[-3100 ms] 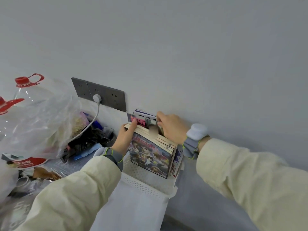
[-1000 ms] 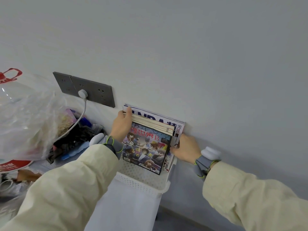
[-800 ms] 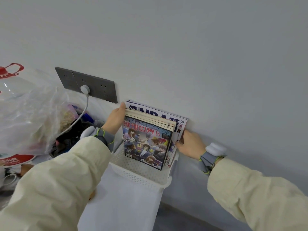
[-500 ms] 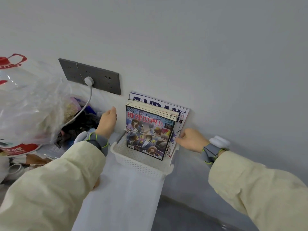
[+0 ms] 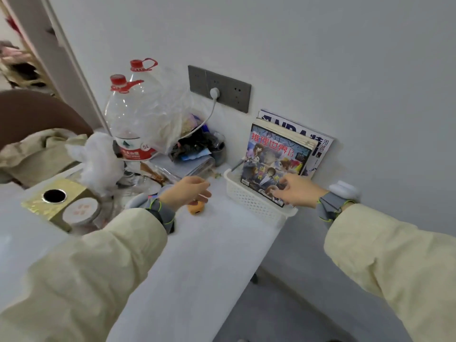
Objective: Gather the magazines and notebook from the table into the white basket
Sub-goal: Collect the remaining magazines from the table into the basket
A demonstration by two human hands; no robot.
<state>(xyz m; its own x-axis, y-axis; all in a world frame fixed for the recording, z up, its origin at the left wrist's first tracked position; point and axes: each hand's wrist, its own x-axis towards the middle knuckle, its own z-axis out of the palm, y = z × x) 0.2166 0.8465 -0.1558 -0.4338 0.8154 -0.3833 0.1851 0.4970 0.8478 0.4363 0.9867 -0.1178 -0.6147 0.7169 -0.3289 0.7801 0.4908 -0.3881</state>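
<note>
Hands loose: left hand (image 5: 185, 193), right hand (image 5: 297, 193)

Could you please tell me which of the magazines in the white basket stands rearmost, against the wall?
The white magazine with large black lettering: it stands taller and wider behind the others, while the cartoon-cover magazine faces front.

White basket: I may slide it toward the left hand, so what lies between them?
Head view: only bare tabletop separates the left hand from the white basket; a small orange object sits nearer the person, off that line.
</note>
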